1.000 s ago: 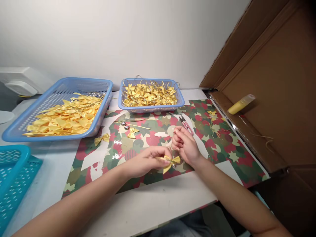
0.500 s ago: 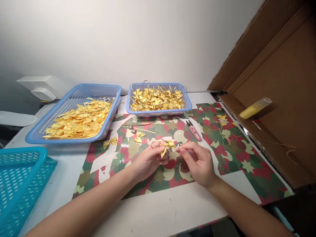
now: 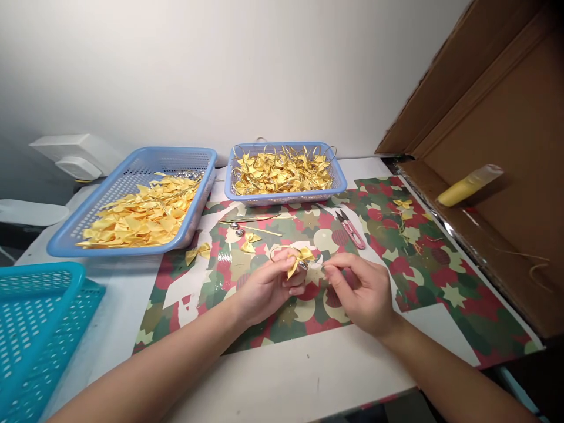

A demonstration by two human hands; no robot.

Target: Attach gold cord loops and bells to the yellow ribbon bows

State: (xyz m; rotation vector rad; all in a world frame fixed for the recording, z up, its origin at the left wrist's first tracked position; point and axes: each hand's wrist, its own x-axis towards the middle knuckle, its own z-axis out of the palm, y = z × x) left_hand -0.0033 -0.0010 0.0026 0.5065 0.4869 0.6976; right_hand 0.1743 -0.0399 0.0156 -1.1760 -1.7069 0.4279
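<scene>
My left hand (image 3: 274, 281) is closed around a yellow ribbon bow (image 3: 301, 258), pinched between thumb and fingers. A small silver bell (image 3: 303, 265) sits against the bow, and a thin gold cord loops behind the fingers. Just to the right, my right hand (image 3: 359, 289) pinches a fine thread (image 3: 318, 264) that runs to the bow; its exact end is too small to see. On the patterned sheet beyond lie another yellow bow (image 3: 250, 242), loose silver bells (image 3: 239, 232) and gold cords (image 3: 253, 220). One more bow (image 3: 198, 254) lies left of them.
A blue basket of yellow bows (image 3: 61, 242) stands at left, another with corded bows (image 3: 282, 197) at the back. Pink thread snips (image 3: 350, 229) lie right of centre. A teal basket (image 3: 73, 276) is at near left; cardboard (image 3: 493, 117) walls the right, beside a yellow tube (image 3: 467, 187).
My right hand has drawn away to the right from the bow, so more thread shows between the hands. The left hand keeps its hold. The view has shifted slightly.
</scene>
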